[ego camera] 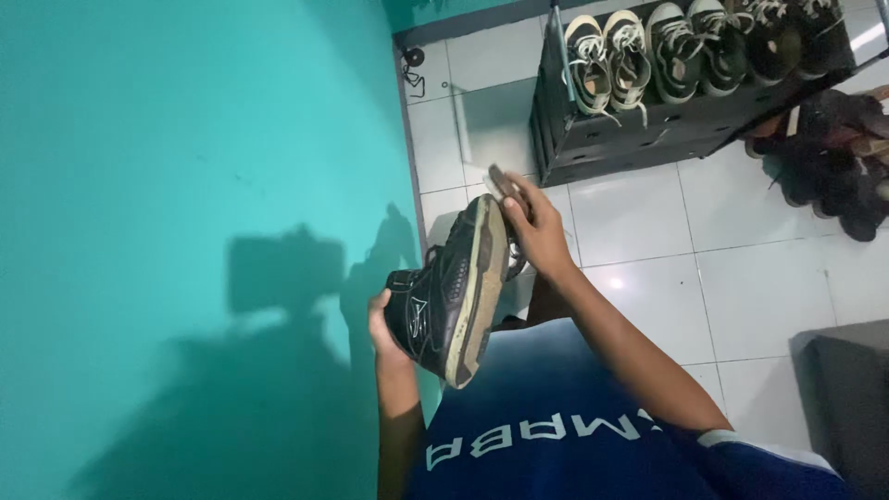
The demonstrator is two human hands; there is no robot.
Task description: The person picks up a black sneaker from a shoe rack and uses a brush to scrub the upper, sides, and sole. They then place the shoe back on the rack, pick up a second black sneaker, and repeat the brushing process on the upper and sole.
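A black sneaker (443,296) with a worn pale sole is held up on its side above my lap. My left hand (381,326) grips it from below at the heel end. At the toe end my right hand (534,231) is closed on a small brush or cloth (502,181), pressed against the sole's edge. What exactly the right hand holds is partly hidden by the fingers.
A dark shoe rack (639,130) with several sneakers on top stands on the white tiled floor (741,287). More dark shoes (833,167) lie to its right. A teal wall (185,231) fills the left. A grey box (847,398) sits at the lower right.
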